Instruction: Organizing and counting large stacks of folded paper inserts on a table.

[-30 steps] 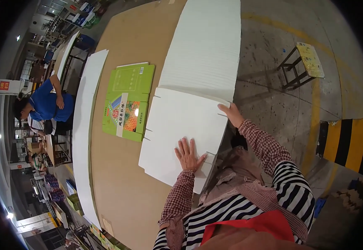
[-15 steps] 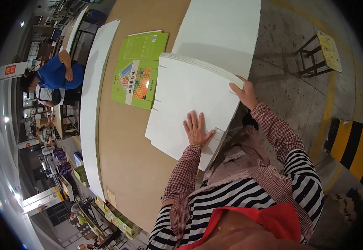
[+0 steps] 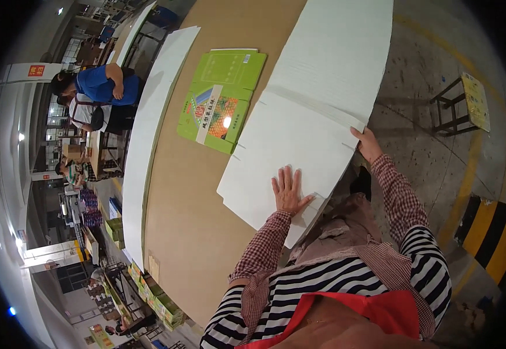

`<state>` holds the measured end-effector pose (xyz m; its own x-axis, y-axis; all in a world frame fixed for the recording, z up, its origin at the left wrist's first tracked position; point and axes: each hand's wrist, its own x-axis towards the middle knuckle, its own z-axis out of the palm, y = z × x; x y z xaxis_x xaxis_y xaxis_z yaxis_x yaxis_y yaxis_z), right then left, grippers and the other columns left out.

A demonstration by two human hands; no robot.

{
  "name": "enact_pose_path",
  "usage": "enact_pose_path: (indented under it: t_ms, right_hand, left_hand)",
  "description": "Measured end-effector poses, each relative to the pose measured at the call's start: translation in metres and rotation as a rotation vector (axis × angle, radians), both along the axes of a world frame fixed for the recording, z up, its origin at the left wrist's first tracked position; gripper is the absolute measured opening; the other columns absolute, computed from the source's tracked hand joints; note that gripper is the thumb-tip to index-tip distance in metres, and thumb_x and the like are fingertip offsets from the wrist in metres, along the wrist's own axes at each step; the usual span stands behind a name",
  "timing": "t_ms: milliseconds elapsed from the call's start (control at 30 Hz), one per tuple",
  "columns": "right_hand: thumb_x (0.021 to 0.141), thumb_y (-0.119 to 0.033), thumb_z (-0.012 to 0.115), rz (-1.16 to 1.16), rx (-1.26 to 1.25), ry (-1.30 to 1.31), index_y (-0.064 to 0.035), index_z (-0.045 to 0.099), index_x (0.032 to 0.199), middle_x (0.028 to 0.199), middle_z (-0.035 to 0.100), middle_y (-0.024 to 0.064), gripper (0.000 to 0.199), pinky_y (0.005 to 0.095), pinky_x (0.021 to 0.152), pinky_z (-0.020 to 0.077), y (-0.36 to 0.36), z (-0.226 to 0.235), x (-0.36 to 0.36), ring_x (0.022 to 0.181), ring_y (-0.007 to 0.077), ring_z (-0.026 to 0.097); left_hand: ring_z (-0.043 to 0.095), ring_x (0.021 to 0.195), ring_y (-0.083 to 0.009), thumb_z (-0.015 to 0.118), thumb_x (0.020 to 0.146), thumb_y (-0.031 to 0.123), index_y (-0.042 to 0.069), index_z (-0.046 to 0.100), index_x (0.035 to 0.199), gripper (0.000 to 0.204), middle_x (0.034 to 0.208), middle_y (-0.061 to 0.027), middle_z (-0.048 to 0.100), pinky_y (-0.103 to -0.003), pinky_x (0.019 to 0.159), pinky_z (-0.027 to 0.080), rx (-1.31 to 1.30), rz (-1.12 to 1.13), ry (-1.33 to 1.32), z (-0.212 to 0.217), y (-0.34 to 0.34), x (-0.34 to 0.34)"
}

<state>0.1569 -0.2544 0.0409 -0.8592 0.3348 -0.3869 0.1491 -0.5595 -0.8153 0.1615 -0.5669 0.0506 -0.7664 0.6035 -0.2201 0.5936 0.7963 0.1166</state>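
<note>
A stack of white die-cut cardboard blanks [image 3: 299, 151] with short slits and notches lies at the table's right edge, close to my body. My left hand [image 3: 288, 193] rests flat on the near part of the stack, fingers spread, thumb beside a notch. At the stack's right edge my right hand [image 3: 368, 145] holds the blanks, its thumb side on top and the other fingers mostly hidden below. Beyond it lies a long white sheet [image 3: 340, 46], meeting the stack's far edge. Left of the stack is a flat green printed carton [image 3: 229, 70] with a pineapple picture.
The brown tabletop [image 3: 189, 215] runs alongside. A long white board [image 3: 154, 110] lies along its left side. On the floor at right stand a yellow-topped stool [image 3: 475, 102] and a black-and-yellow striped block [image 3: 488, 235]. A person in blue [image 3: 107, 87] stands beyond the table.
The stack's far edge, raised and distinct before, now lies lower against the long white sheet. My right hand has come down with it. My left hand stays flat on the stack.
</note>
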Motion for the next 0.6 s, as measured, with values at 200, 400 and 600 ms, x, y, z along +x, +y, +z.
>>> enact_pose_path:
  t_ms: [200,400,600]
  right_hand:
    - [0.079,-0.011,0.061,0.160,0.335,0.113,0.0048,0.052,0.110,0.103,0.058,0.0095,0.036,0.0278,0.083,0.0408,-0.027,0.044,0.002,0.093,0.0159,0.053]
    - [0.077,-0.009,0.061,0.085,0.277,0.059,0.0059,0.052,0.109,0.101,0.058,0.0095,0.037,0.0279,0.081,0.0420,-0.001,0.005,0.000,0.091,0.0164,0.054]
    - [0.077,-0.005,0.062,0.224,0.368,0.109,0.0068,0.048,0.113,0.105,0.056,0.0097,0.041,0.0281,0.082,0.0413,-0.029,0.044,0.012,0.095,0.0165,0.053]
  left_hand:
    - [-0.001,0.134,-0.0327,0.050,0.070,0.065,0.012,0.015,0.139,0.093,0.145,-0.0164,0.002,-0.053,0.104,0.000,-0.003,0.035,0.003,0.001,-0.015,0.000]
    - [-0.001,0.134,-0.0327,0.049,0.070,0.066,0.012,0.016,0.139,0.094,0.145,-0.0164,0.003,-0.053,0.104,0.000,0.019,0.000,-0.004,-0.001,-0.003,0.001]
    - [-0.001,0.133,-0.0335,0.050,0.069,0.067,0.011,0.016,0.139,0.095,0.144,-0.0169,0.003,-0.053,0.104,0.000,-0.003,0.030,0.011,0.001,-0.023,0.011]
